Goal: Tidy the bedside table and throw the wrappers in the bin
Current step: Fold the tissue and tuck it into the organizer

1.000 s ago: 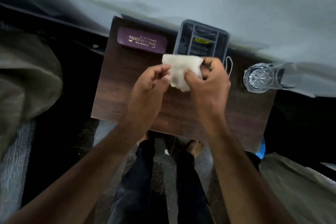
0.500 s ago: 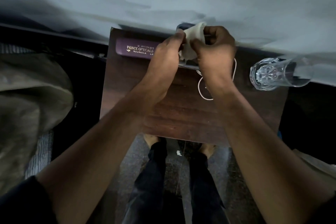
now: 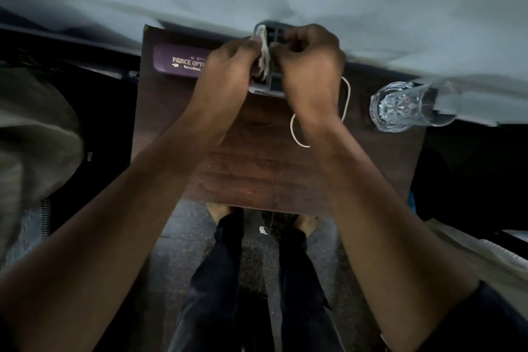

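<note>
A folded white cloth (image 3: pixel 263 48) stands on edge between my two hands, down inside a grey compartment organiser (image 3: pixel 271 80) at the back of the dark wooden bedside table (image 3: pixel 257 168). My left hand (image 3: pixel 228 71) pinches the cloth from the left. My right hand (image 3: pixel 310 66) holds it from the right with fingers curled. Both hands hide most of the organiser.
A purple spectacle case (image 3: pixel 180 61) lies at the table's back left. A white cord (image 3: pixel 297 134) loops under my right wrist. A clear glass (image 3: pixel 400 107) stands at the right edge. The wall is just behind; bedding lies left and right; my feet are below.
Both hands carried the cloth from above the table's middle back to the organiser, and it is now folded narrower and pushed lower between them.
</note>
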